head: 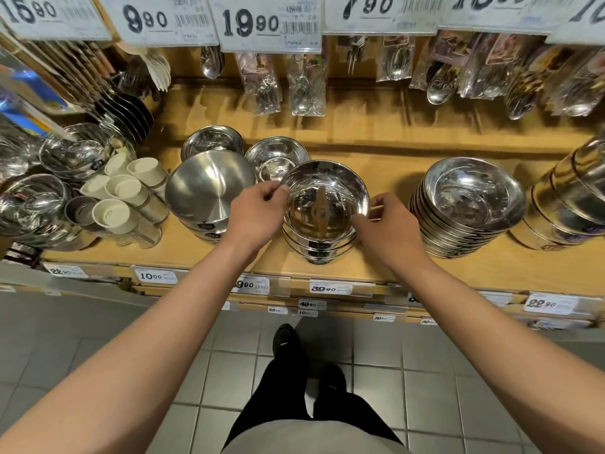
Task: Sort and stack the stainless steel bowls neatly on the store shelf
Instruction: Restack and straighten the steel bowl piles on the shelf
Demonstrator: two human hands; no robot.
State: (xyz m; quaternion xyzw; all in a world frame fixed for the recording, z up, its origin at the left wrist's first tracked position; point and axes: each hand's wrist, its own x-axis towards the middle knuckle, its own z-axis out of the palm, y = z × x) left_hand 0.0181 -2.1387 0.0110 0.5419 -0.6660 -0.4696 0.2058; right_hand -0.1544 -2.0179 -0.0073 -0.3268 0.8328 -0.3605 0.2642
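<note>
A shiny steel bowl sits on top of a short stack of like bowls at the middle of the wooden shelf. My left hand pinches its left rim. On the right rim, my right hand pinches with fingers and thumb. A matte steel bowl tilts on its own stack just left of my left hand. Two shallower shiny bowls stand behind. A tall stack of shiny bowls stands to the right.
White cups with steel tumblers lie on their sides at the left, beside more steel bowls. Steel containers stand at the far right. Packaged spoons hang behind the shelf under price cards. Price tags line the shelf's front edge.
</note>
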